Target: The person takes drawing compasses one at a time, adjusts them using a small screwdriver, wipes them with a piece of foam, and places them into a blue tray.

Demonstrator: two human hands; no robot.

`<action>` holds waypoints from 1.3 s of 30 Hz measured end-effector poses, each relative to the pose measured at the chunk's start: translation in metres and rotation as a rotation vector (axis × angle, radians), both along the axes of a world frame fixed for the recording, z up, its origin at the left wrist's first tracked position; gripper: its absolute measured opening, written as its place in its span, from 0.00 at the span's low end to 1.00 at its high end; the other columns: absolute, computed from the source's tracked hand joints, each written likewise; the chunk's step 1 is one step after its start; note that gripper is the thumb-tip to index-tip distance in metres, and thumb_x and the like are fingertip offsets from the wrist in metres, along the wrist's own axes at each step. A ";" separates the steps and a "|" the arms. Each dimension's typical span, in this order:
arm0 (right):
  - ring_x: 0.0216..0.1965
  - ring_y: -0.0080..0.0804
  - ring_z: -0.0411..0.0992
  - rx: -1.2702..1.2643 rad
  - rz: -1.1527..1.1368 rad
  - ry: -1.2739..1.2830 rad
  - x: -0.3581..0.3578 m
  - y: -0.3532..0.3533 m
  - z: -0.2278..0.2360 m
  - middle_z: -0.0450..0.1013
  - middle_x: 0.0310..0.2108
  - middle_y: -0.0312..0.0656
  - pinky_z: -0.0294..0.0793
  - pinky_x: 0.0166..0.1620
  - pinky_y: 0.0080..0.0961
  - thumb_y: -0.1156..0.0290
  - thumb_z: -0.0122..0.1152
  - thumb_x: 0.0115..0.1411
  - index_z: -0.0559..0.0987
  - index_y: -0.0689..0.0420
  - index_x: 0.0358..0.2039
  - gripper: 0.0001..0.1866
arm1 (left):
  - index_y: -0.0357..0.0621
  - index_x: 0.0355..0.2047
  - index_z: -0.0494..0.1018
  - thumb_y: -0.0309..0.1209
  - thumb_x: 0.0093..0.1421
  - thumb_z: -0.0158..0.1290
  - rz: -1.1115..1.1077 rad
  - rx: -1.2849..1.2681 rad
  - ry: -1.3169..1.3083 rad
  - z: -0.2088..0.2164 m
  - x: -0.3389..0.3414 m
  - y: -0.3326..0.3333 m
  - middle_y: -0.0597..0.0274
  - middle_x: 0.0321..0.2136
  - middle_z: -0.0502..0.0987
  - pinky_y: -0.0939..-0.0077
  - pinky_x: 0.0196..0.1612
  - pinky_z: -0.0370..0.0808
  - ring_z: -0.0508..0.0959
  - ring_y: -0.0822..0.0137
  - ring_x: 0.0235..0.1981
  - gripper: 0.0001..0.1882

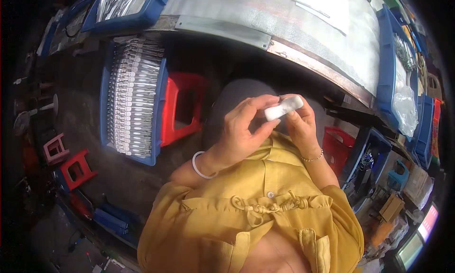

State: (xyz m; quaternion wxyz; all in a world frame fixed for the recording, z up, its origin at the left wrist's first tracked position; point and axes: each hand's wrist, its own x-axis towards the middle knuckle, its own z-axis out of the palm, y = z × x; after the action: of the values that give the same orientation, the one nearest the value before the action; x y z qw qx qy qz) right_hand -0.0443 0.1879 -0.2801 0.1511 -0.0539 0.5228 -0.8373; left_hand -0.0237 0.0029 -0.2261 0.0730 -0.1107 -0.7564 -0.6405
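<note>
Above my lap, both hands hold a small white oblong piece with rounded ends [284, 108]; its exact kind I cannot make out. The thumb and fingers of my left hand [244, 123] pinch its left end. At its other end, the fingers of my right hand [303, 123] curl behind it while the thumb presses from below. A white bangle [196, 166] circles my left wrist and a beaded bracelet [313, 157] my right. The piece is tilted, its right end higher in the view.
Left of me, a blue crate [159, 107] full of rows of slim metal pieces, perhaps cutlery, rests on a red stool [182, 107]. Ahead runs a metal-edged worktable [227, 30] with white paper [327, 5]. More blue bins [386, 69] line the right side.
</note>
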 end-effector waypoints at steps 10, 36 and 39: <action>0.44 0.24 0.72 -0.225 0.176 -0.326 0.001 -0.002 0.008 0.74 0.43 0.39 0.71 0.48 0.25 0.69 0.59 0.63 0.72 0.60 0.47 0.14 | 0.35 0.49 0.70 0.26 0.65 0.52 -0.156 0.976 -0.729 -0.028 -0.008 -0.017 0.58 0.42 0.77 0.73 0.47 0.77 0.78 0.70 0.43 0.14; 0.34 0.21 0.73 0.307 -0.413 0.109 -0.054 0.046 0.051 0.75 0.35 0.40 0.73 0.34 0.17 0.73 0.58 0.62 0.70 0.65 0.50 0.17 | 0.39 0.56 0.66 0.32 0.69 0.46 0.204 0.495 -0.594 -0.050 -0.001 -0.035 0.53 0.46 0.76 0.76 0.44 0.75 0.76 0.70 0.43 0.18; 0.28 0.21 0.72 0.570 -0.647 0.269 -0.100 0.085 0.073 0.74 0.28 0.40 0.72 0.29 0.18 0.68 0.60 0.62 0.70 0.66 0.50 0.20 | 0.37 0.57 0.66 0.33 0.67 0.49 0.239 0.234 -0.485 -0.078 -0.001 -0.051 0.50 0.49 0.74 0.69 0.51 0.73 0.75 0.62 0.48 0.20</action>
State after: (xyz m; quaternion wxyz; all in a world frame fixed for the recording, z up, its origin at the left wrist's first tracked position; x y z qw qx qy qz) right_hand -0.1445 0.2734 -0.2075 -0.1790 0.0477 0.7376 -0.6494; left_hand -0.0251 -0.0479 -0.3044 -0.0228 0.1448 -0.6803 -0.7182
